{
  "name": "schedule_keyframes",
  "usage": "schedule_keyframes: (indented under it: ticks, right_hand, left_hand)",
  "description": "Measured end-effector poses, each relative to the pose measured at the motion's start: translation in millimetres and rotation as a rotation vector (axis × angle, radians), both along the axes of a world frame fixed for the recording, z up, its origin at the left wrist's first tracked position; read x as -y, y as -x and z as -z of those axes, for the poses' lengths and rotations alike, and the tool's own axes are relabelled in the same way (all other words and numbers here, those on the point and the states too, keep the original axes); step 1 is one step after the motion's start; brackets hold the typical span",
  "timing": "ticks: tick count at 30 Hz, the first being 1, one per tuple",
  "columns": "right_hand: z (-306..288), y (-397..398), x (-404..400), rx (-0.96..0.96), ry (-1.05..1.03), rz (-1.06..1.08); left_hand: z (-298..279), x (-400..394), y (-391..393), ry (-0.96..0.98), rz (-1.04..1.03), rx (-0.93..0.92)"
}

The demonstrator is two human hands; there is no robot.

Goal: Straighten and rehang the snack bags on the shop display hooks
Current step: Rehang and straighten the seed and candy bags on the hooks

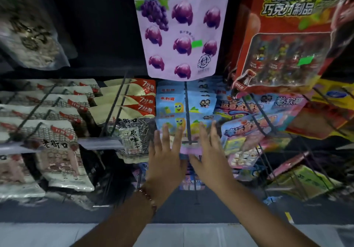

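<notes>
Head view: both hands reach to the middle hook row of a shop rack, one either side of the black hook (pixel 188 116).
Blue bags (pixel 173 105): a stack strung on that hook, below the purple grape bag (pixel 182 30); the front one sits just past the fingertips.
Left hand (pixel 165 160): fingers straight and spread, flat toward the front bag, gripping nothing.
Right hand (pixel 210 156): fingers also straight, holding nothing; contact is blurred.
Handling, as a guess: light, soft foil pouches, slick and crinkly, contents likely crushable.
Where to hold: pinch the flat top seal beside the hang hole, both sides, not the puffed belly.
Neighbours: seed bags (pixel 130 116) left, pink packs (pixel 249 131) right.
</notes>
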State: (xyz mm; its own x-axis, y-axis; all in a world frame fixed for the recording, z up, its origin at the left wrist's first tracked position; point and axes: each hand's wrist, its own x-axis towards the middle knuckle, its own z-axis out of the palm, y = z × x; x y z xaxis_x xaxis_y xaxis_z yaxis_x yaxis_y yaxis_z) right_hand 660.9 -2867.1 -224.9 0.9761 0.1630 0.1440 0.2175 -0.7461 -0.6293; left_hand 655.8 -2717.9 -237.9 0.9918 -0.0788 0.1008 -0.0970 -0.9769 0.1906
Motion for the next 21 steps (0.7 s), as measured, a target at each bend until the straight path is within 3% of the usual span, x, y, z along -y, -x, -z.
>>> schedule_keyframes:
  ticks: [10,17,21]
  right_hand:
    - [5,-41,-12,-0.065,0.015,0.008]
    - [11,-27,-6,-0.055,0.005,-0.002]
    - [5,-4,6,-0.075,0.013,-0.016]
  left_hand:
    - [6,0,-53,0.026,-0.069,0.09]
    - [20,-22,-39,0.14,0.085,0.104]
    - [28,-37,-22,0.102,0.17,0.086]
